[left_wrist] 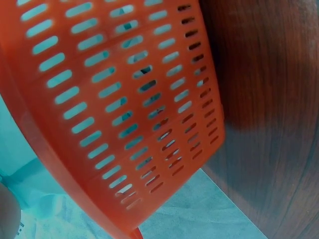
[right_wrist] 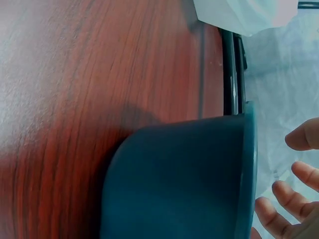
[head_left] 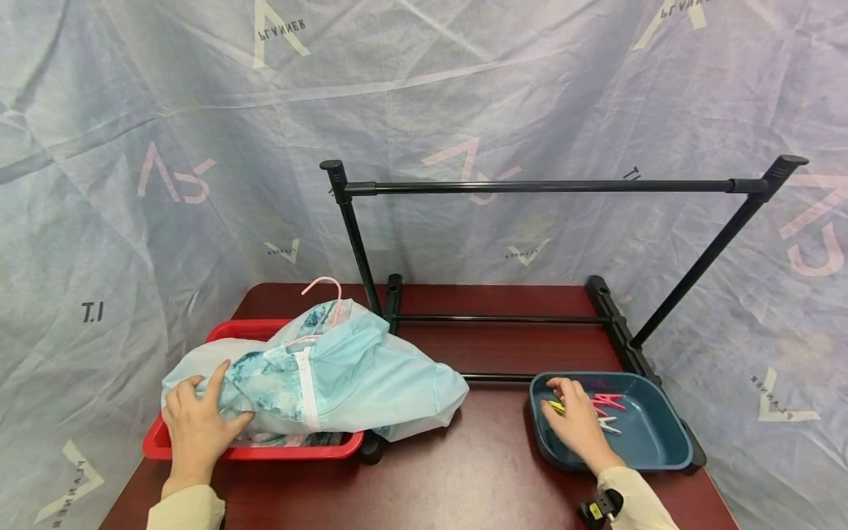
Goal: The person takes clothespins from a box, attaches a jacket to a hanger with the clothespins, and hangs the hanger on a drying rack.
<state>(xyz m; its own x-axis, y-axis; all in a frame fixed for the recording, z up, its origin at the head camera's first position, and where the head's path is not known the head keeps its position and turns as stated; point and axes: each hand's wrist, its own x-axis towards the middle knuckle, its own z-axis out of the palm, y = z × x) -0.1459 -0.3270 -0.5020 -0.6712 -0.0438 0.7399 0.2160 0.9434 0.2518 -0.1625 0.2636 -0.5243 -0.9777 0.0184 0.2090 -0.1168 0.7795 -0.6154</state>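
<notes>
A light blue, see-through hooded jacket with a white zip lies across the red basket. The hook of a pink hanger sticks up from its collar. My left hand rests at the jacket's left side, over the basket's near rim, with fingers and thumb spread apart. Over the left part of a blue basin is my right hand, fingers loosely bent and parted from the thumb. Beneath and beside it lie pink clothespins, a white clothespin and a yellow clothespin, partly hidden by the fingers.
A black rack stands behind, its top bar high above the dark red table and its right foot running behind the basin. Patterned grey cloth hangs around the back and sides. More fabric lies inside the basket.
</notes>
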